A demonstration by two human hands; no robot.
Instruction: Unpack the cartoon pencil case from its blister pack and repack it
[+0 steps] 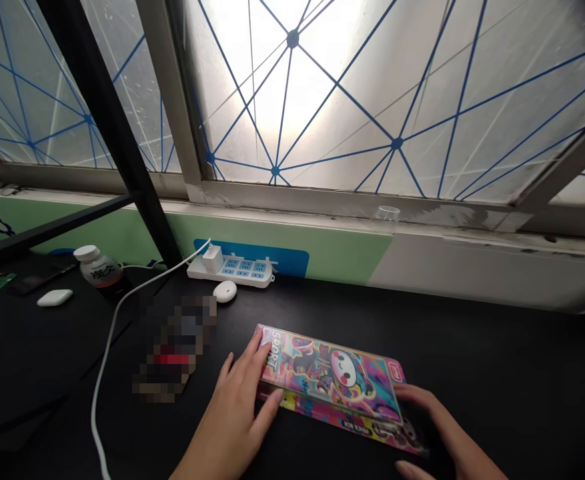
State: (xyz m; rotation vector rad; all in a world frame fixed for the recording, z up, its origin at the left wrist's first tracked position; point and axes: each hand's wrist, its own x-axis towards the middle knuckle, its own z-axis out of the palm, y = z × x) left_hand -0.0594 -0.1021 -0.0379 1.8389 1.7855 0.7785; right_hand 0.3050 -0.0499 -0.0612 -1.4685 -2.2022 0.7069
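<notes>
A colourful pencil box (342, 383) lies at a slant on the black desk, with a cartoon figure and "SPORT" on its lid. "PENCIL BOX" is printed along its front side. My left hand (245, 393) holds the box's left end, fingers over the lid's edge and thumb against the front side. At the other end, the fingers of my right hand (442, 427) touch the lid's right edge. Its thumb is apart from the box, near the bottom of the view. The lid's right end looks slightly offset from the base; I cannot tell whether it is raised.
A white power strip (242, 270) with a plugged-in charger (213, 259) stands against the wall. Its white cable (103, 373) curves down the desk's left side. Nearby are a round white case (225, 291), a blurred-out object (177, 353), a bottle (99, 270) and a white mouse-shaped item (55, 298).
</notes>
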